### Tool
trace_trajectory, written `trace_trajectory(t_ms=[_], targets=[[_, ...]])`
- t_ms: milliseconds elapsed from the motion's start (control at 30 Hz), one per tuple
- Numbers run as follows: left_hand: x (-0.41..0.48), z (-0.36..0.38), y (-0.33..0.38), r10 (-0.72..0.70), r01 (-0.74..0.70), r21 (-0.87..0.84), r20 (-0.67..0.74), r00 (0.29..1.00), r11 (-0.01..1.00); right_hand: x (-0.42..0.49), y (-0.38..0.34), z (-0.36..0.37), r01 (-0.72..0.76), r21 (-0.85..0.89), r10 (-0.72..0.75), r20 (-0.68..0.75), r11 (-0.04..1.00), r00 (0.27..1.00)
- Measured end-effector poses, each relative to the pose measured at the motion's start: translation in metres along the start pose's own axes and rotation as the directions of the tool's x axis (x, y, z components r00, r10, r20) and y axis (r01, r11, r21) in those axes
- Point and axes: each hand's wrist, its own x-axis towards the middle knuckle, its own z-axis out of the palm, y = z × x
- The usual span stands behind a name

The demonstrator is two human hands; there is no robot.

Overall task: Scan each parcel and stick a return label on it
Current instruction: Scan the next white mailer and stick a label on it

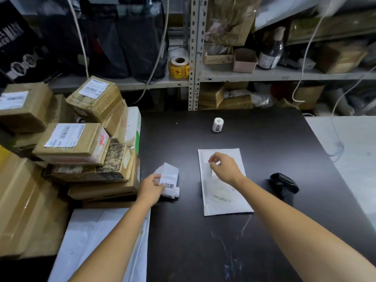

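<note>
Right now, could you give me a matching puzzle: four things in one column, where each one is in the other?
Things:
1 mailer
2 scanner
3 yellow roll
4 label strip

Places:
A on the shelf
B in the left hand
C under the right hand
D on the table, right of the mailer

Pairs: 1-C, 2-D, 3-A, 4-B

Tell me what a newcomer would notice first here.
The flat white padded mailer lies at the centre of the dark table, the right hand pinching a small white label over it. The left hand grips a crumpled strip of printed white labels beside the stack of brown cardboard parcels on the left. A black handheld scanner rests right of the mailer.
</note>
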Motion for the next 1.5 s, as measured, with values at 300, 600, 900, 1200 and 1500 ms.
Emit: trace_trajectory(t_ms=[300,600,900,1200,1500], targets=[[-0.02,0.057,0.049,0.227,-0.216,0.232,-0.023,0.974,0.948,-0.029,0.052,-0.052,-0.129,-0.054,0.13,0.01,0.99,0.992],[-0.032,0.114,0.041,-0.009,-0.021,0.177,0.168,0.986,0.984,-0.036,0.089,-0.065,-0.284,0.124,0.265,0.145,0.951,0.953],[-0.025,0.133,0.038,-0.079,0.1,-0.064,0.267,0.96,0.993,-0.043,0.117,-0.04,-0.293,-0.087,0.304,0.377,0.952,0.875],[-0.026,0.14,0.042,-0.107,0.182,-0.253,0.284,0.953,0.95,-0.045,0.127,-0.029,-0.157,-0.15,0.192,0.262,0.976,0.946],[-0.024,0.145,0.044,-0.084,0.166,-0.26,0.301,0.95,0.951,-0.045,0.135,-0.024,-0.16,-0.12,0.182,0.199,0.98,0.963]])
